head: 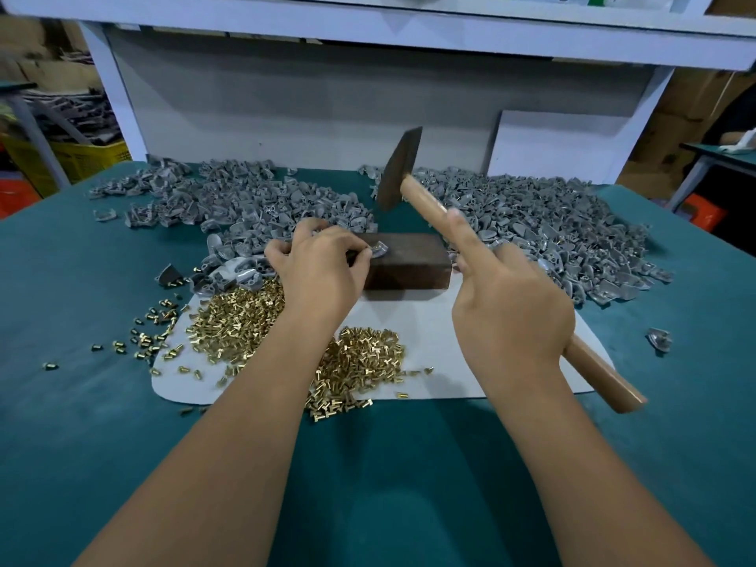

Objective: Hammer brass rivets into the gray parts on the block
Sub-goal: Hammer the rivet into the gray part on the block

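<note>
A dark metal block [409, 261] sits in the middle of the green table. On its left top edge lies a gray part [379, 250], pinched in place by my left hand [323, 266]. My right hand [507, 308] grips the wooden handle of a hammer [399, 173], forefinger stretched along the handle. The dark hammer head is raised above and behind the block. Brass rivets [360, 364] lie heaped on a white sheet [446, 354] in front of the block, with more rivets in a second heap [237, 317] at the left.
Large heaps of gray parts lie behind the block at left [245, 198] and right [552, 227]. A single gray part [658, 339] lies at the right. Loose rivets are scattered on the green table [82, 403]. A white shelf frame [368, 30] stands behind.
</note>
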